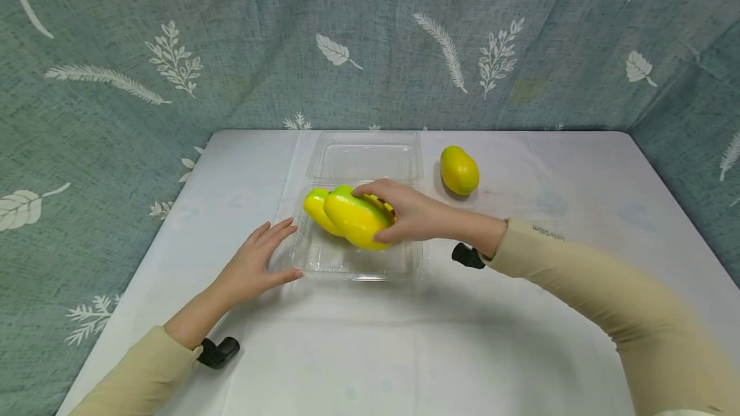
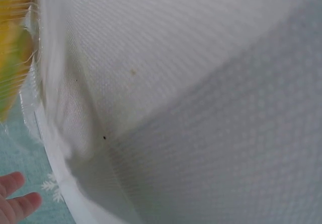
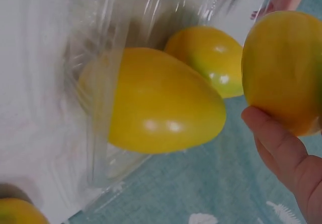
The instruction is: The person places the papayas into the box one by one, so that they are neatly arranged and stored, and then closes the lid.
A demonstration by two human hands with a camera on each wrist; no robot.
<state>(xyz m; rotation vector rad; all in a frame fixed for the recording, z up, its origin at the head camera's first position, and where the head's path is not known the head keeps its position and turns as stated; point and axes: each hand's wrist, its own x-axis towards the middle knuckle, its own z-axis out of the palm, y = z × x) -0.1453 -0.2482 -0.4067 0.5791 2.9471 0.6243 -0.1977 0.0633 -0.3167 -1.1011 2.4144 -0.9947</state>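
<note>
My right hand (image 1: 413, 210) grips a yellow-green mango (image 1: 358, 218) between thumb and fingers, over a clear plastic clamshell box (image 1: 370, 267) with its lid laid back. Beneath the held mango (image 3: 282, 73), the right wrist view shows a large mango (image 3: 161, 103) and another mango (image 3: 206, 53) in the box. In the head view, one of them, a mango (image 1: 316, 209), peeks out on the left; the other is mostly hidden. Spread fingers of my left hand (image 1: 254, 265) are at the box's left rim, holding nothing. Only its fingertips (image 2: 31, 200) show in the left wrist view.
Another mango (image 1: 459, 171) lies on the white-covered table (image 1: 491, 352), right of the open lid (image 1: 364, 162). A green-blue leaf-print curtain (image 1: 370, 37) hangs behind the table and at both sides.
</note>
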